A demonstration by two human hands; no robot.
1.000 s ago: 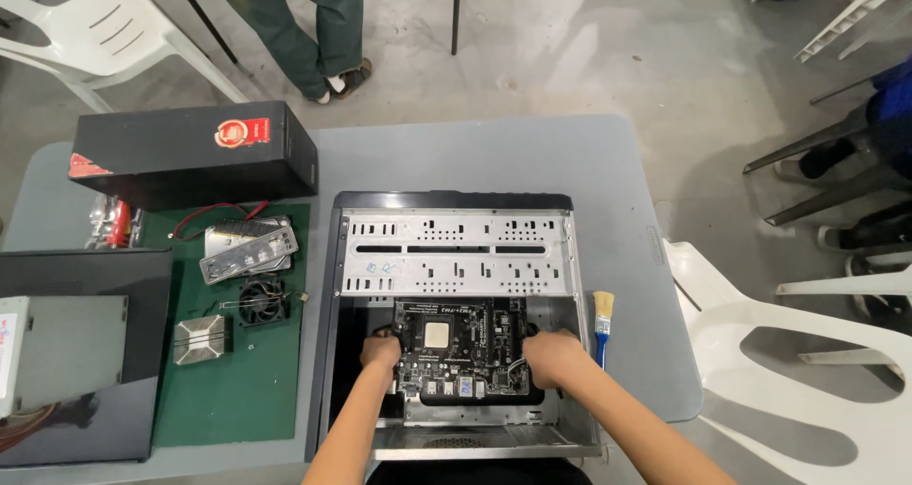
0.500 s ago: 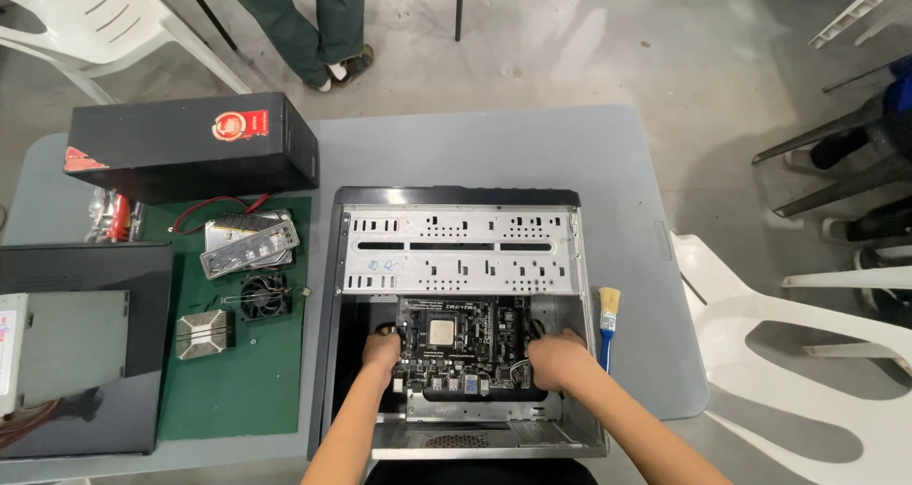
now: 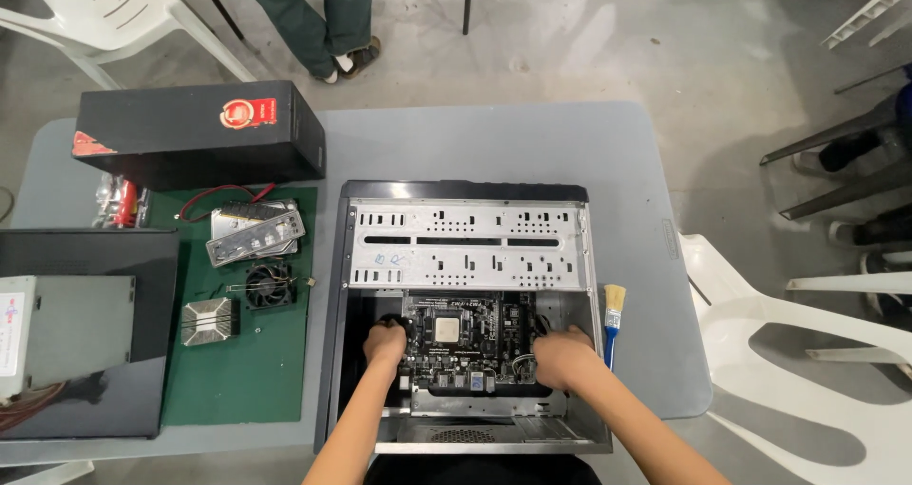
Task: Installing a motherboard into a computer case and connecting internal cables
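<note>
An open metal computer case (image 3: 465, 243) lies flat on the grey table (image 3: 494, 143). Inside its near half sits a black motherboard (image 3: 461, 338) with a square silver processor at its centre. My left hand (image 3: 385, 341) grips the board's left edge. My right hand (image 3: 560, 357) grips its right edge, fingers curled over the side. Both forearms reach in from the near edge of the case.
A blue-handled brush (image 3: 613, 319) lies right of the case. On a green mat (image 3: 237, 371) to the left lie a fan, a silver heatsink (image 3: 209, 321) and a metal plate. A black box (image 3: 199, 133) stands behind it. White plastic chairs and a person's legs (image 3: 328, 19) surround the table.
The view has shifted slightly. Both hands stay on the motherboard's edges at about the same place in the case.
</note>
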